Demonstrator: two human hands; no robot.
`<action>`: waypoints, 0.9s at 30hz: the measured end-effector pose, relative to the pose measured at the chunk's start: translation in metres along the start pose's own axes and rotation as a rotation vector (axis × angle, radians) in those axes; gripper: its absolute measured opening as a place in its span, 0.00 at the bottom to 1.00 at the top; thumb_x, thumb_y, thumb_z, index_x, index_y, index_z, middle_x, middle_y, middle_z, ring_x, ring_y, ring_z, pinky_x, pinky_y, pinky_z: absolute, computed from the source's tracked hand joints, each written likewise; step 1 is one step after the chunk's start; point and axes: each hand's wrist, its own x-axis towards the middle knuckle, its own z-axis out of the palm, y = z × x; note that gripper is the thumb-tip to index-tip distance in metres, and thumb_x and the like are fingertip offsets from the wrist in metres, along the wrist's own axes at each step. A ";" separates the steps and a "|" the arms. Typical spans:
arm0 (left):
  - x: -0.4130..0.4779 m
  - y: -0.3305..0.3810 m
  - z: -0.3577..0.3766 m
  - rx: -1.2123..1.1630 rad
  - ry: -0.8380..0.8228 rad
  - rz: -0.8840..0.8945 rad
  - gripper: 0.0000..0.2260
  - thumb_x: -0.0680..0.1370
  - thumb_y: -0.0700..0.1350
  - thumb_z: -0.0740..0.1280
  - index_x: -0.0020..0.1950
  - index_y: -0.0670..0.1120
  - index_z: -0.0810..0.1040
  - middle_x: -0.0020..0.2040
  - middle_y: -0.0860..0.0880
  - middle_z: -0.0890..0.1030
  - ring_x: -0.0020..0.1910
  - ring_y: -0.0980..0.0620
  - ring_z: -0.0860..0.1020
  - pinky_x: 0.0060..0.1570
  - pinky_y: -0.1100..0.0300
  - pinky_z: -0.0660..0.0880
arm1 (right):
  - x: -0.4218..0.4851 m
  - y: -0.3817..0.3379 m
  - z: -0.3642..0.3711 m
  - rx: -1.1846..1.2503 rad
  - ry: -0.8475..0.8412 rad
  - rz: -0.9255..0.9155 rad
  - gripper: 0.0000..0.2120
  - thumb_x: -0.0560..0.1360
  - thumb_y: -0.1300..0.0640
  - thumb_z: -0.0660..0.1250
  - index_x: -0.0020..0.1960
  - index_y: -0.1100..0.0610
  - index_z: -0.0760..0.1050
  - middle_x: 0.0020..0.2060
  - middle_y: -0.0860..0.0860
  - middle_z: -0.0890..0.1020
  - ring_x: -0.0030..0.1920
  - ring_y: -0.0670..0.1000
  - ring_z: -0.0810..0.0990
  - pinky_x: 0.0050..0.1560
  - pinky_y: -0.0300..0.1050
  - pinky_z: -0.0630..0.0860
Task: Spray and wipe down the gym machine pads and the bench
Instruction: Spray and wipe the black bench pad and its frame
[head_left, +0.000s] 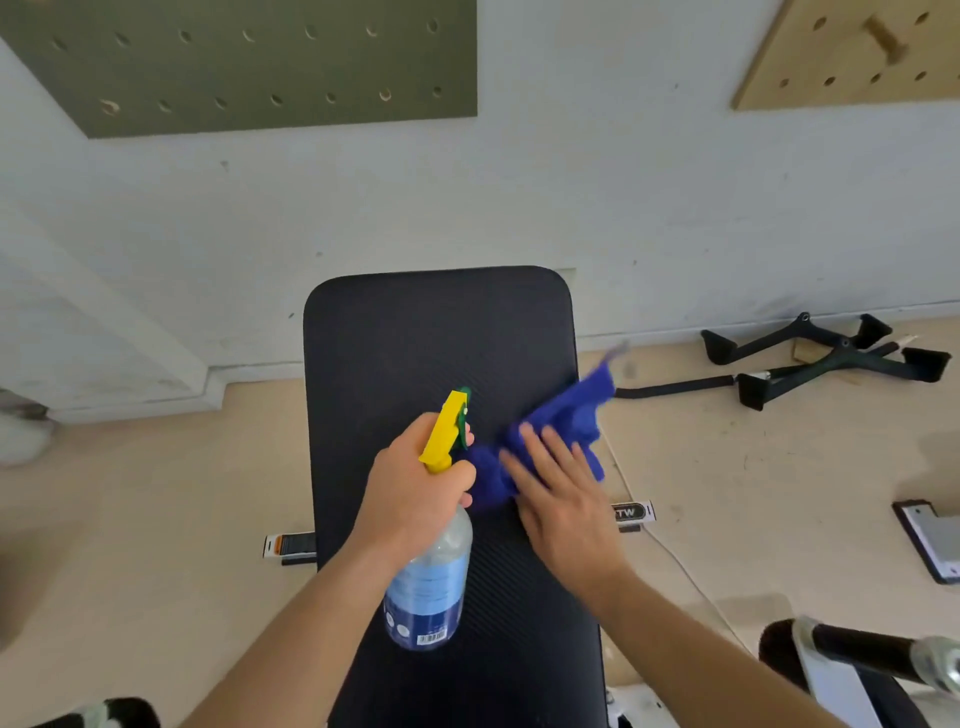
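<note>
Black ribbed vinyl covers the bench pad (415, 338), a long cushion with rounded far corners that runs from the near edge of the head view toward the wall. A blue cloth (563, 410), crumpled and blurred at its far corner, lies on the right half of the pad, its far end reaching past the right edge. The right hand (563, 499) lies flat on the near part of the cloth, fingers (535, 452) straight and slightly spread, pressing it to the pad. The left hand (415, 486) grips the neck of a spray bottle (431, 577), fingers curled round it just under the yellow trigger head (447, 426). The clear bottle, with a blue label and a barcode, is tilted above the middle of the pad.

Pale beige floor (156, 493) lies on both sides of the bench and meets a white wall (519, 182) at the far side. A green pegboard (260, 62) hangs far left, a wooden pegboard (810, 52) far right. Black cable handles (831, 358) lie on the floor to the right by the wall, apart from the bench. A thin white cord (675, 561) trails just beside the pad's right edge. The widest stretch of floor lies left of the bench
</note>
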 end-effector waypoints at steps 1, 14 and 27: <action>-0.001 0.000 -0.001 -0.002 0.003 0.006 0.11 0.69 0.41 0.66 0.50 0.50 0.80 0.48 0.45 0.85 0.33 0.49 0.86 0.46 0.50 0.80 | -0.024 0.001 0.002 -0.024 -0.035 -0.046 0.24 0.77 0.56 0.64 0.73 0.50 0.73 0.77 0.53 0.67 0.76 0.57 0.66 0.71 0.61 0.67; -0.016 -0.024 -0.007 0.069 -0.037 0.013 0.07 0.76 0.39 0.68 0.50 0.49 0.80 0.46 0.46 0.85 0.35 0.48 0.86 0.44 0.54 0.80 | 0.135 0.029 -0.042 -0.082 0.006 0.142 0.22 0.83 0.59 0.60 0.77 0.52 0.67 0.79 0.53 0.61 0.79 0.58 0.58 0.71 0.57 0.69; -0.076 -0.073 0.021 0.120 -0.203 -0.103 0.07 0.77 0.41 0.67 0.52 0.50 0.78 0.44 0.49 0.83 0.39 0.51 0.86 0.42 0.61 0.77 | -0.116 -0.002 -0.038 0.141 -0.113 0.292 0.33 0.64 0.73 0.76 0.67 0.56 0.78 0.73 0.51 0.72 0.69 0.56 0.75 0.61 0.49 0.78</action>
